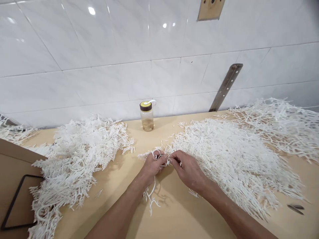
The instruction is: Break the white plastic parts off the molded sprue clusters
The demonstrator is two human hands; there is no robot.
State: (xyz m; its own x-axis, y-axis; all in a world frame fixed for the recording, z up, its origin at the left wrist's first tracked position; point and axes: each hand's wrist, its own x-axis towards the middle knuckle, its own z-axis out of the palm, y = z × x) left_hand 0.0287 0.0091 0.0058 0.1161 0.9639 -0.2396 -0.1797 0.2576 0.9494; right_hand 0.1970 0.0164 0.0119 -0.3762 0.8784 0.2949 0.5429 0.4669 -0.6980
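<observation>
Near the middle of the table, my left hand (155, 162) is closed on a thin white branched plastic stem (152, 196), whose forked end hangs below the wrist. More white twigs show around its fingers. Close against it, my right hand (183, 166) is pinched at the fingertips on a small white piece of branch by the left thumb; the piece itself is mostly hidden. Just beyond and to the right of the hands spreads a large heap of white branched plastic twigs (229, 152). Another white heap (82, 149) lies to the left.
A clear bottle with a dark-and-yellow lid (147, 117) stands near the tiled wall. A metal strip (225, 88) leans on the wall. Looser white branches (281, 122) lie far right, small dark metal snips (295, 208) at lower right. A brown box (17, 186) stands left.
</observation>
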